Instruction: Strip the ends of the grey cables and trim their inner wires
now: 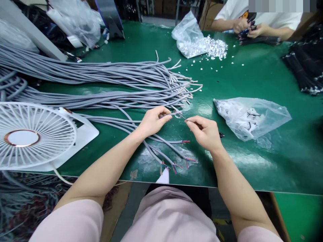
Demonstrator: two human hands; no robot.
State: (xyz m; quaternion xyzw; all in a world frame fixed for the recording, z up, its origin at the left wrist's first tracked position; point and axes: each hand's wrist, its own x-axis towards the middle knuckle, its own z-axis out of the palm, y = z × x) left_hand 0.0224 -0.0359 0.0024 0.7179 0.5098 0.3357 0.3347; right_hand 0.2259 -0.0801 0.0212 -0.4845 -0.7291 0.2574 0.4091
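My left hand [154, 121] pinches a grey cable [176, 113] close to its end, between thumb and fingers. My right hand [205, 131] is closed on a thin, dark pointed tool [183, 117], whose tip meets the end of that cable. The tool's exact kind is too small to make out, and the fingers hide its grip. Below my hands lie several cables with stripped ends, showing red, blue and green wires [187, 159]. Behind the left hand, two thick bundles of grey cables [121, 72] stretch in from the left, their pale ends bunched together.
A white fan [58, 134] lies at the left. To the right is a clear bag [272, 112] of white parts. Farther back, another bag [188, 37] spills small white pieces [217, 47]. Across the green table [257, 74], a person's hands [252, 30] handle dark cables near black bundles [305, 67].
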